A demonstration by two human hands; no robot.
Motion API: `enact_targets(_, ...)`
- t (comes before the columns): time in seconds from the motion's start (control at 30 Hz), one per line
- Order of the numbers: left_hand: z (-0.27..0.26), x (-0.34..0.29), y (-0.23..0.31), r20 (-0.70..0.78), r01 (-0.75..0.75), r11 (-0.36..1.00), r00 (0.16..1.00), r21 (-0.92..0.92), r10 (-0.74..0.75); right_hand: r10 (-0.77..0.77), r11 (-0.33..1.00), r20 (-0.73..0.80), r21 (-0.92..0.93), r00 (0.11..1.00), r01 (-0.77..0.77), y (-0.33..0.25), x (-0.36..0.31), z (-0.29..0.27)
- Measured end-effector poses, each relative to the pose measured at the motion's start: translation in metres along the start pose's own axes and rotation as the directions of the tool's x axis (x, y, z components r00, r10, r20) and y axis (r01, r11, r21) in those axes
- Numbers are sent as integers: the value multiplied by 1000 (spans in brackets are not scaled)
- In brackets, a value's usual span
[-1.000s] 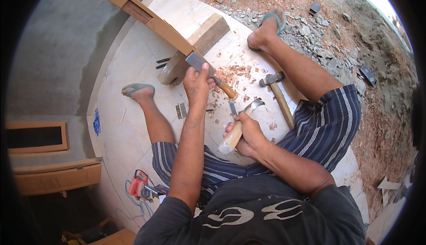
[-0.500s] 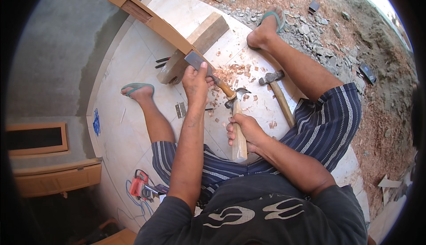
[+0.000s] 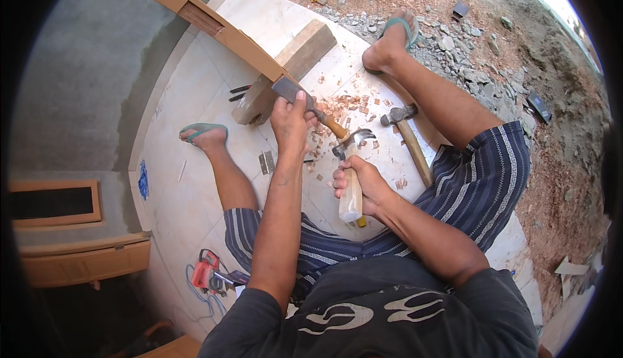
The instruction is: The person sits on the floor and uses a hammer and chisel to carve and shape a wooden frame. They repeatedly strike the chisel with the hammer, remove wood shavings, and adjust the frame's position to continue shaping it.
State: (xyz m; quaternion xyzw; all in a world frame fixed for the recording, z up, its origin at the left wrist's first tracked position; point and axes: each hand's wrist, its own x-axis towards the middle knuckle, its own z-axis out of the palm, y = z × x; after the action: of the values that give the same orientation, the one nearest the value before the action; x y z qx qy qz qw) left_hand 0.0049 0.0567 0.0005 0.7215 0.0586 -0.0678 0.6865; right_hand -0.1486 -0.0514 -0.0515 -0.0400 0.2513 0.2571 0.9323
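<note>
A wide-bladed chisel (image 3: 334,127) with a wooden handle is in my left hand (image 3: 289,123), whose fingers close around its blade. The blade lies against the lower end of a long brown wooden board (image 3: 250,53), which has a rectangular recess cut into its edge. My right hand (image 3: 365,184) grips a claw hammer (image 3: 351,203) by its wooden handle. The hammer's metal head is right beside the butt of the chisel handle; whether they touch I cannot tell. Beneath the board lies a thick timber block (image 3: 306,48).
Wood chips (image 3: 344,105) scatter over the pale tiles. A second hammer (image 3: 413,145) lies by my right leg. A metal hinge (image 3: 266,162) and dark slim tools (image 3: 239,93) lie leftward, a red power tool (image 3: 206,272) with blue cord lower left. Rubble (image 3: 454,53) borders the tiles.
The hammer has turned in my right hand, its claw showing more plainly and its handle end tilted up toward me. A yellow end shows below it. My left hand and the chisel stay nearly still.
</note>
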Motion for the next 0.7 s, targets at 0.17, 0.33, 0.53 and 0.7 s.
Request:
enact_targets(0.17,-1,3,0,9,-5,1000,1000,3,5,-73,987,-101,-153,992,57,9,-14,17)
enact_targets(0.33,-3,2,2,30,-11,1000,999,-3,11,-5,987,-36,-164,999,-1,10,-18,10)
enact_targets(0.53,-4,2,3,22,10,1000,1000,16,-10,22,999,-28,47,999,-21,10,-7,3)
enact_targets(0.7,-3,4,0,34,5,1000,999,-14,-5,-65,984,-98,-174,993,47,2,-16,19)
